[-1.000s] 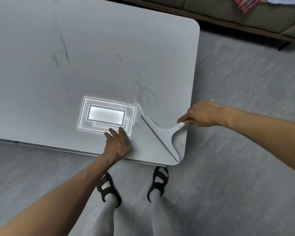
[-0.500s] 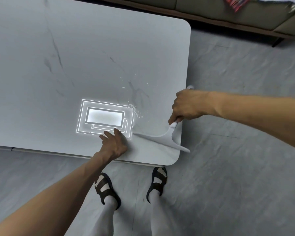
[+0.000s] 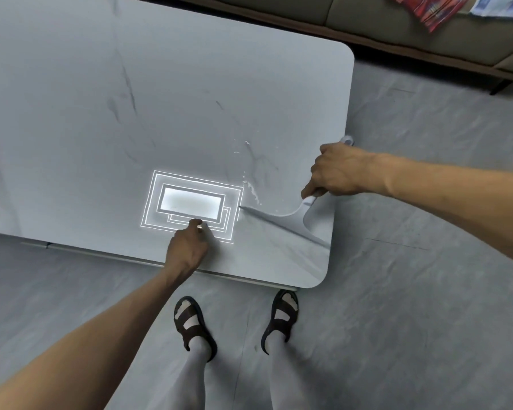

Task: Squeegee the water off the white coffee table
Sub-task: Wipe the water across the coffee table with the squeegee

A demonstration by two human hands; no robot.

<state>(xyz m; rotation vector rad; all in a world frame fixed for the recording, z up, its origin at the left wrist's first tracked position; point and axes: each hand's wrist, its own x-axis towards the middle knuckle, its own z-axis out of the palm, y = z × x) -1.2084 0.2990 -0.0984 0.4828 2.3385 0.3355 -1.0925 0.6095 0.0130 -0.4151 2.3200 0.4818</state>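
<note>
A white coffee table [image 3: 131,113] with faint grey veins fills the upper left. Near its right end lie small water drops and a puddle [image 3: 251,187]. My right hand [image 3: 336,171] is shut on the handle of a white squeegee [image 3: 290,221], whose blade lies on the tabletop and runs from the puddle's lower edge to the table's right edge. My left hand [image 3: 187,248] rests on the table near the front edge, left of the blade, fingers curled, holding nothing.
A bright rectangular light reflection [image 3: 190,204] shines on the tabletop beside the puddle. A sofa [image 3: 397,22] with coloured cloth [image 3: 427,10] runs along the top. Grey floor [image 3: 427,291] surrounds the table. My sandalled feet [image 3: 282,315] stand just below the front edge.
My right hand has swung the squeegee from a steep diagonal near the corner to a flatter line just below the puddle. My left hand has curled its fingers and stayed on the table.
</note>
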